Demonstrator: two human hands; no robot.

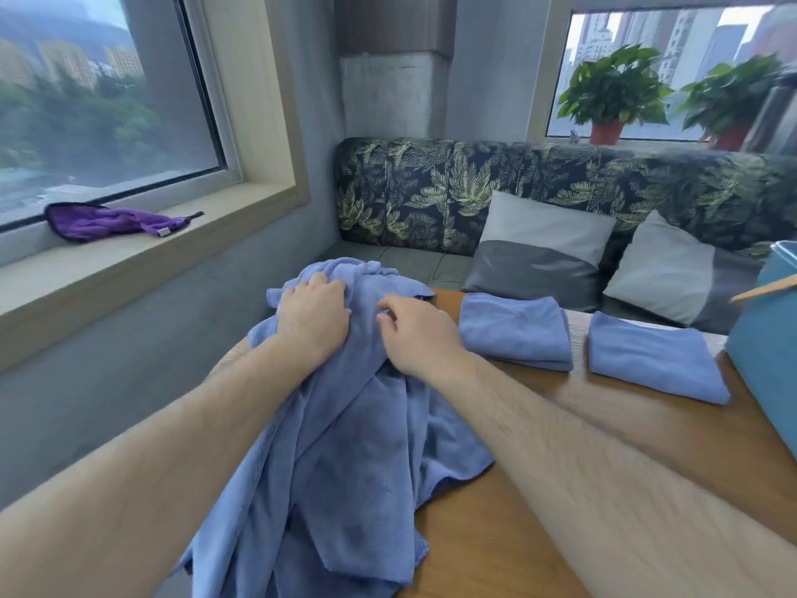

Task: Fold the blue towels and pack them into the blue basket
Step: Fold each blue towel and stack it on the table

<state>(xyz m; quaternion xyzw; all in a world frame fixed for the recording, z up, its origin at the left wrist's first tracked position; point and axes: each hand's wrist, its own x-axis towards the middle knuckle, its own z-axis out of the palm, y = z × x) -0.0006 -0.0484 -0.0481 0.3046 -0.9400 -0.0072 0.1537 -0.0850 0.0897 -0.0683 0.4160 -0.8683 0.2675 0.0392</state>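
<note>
While the crumpled blue towel (345, 446) lies heaped at centre frame, spilling over the left edge of the wooden table (496, 533), the left hand (312, 315) grips its top, fingers curled into the cloth. Right hand (416, 334) just beside it, fingertips bent, pinching fabric. 2 more lie flat at centre right: left folded towel (515, 330), right folded towel (655, 364). Blue basket (772, 338) at right frame edge, just beside the latter.

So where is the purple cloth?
In the head view, the purple cloth lies on the windowsill at the left, just below the window and well left of the unfolded blue towel.
</note>
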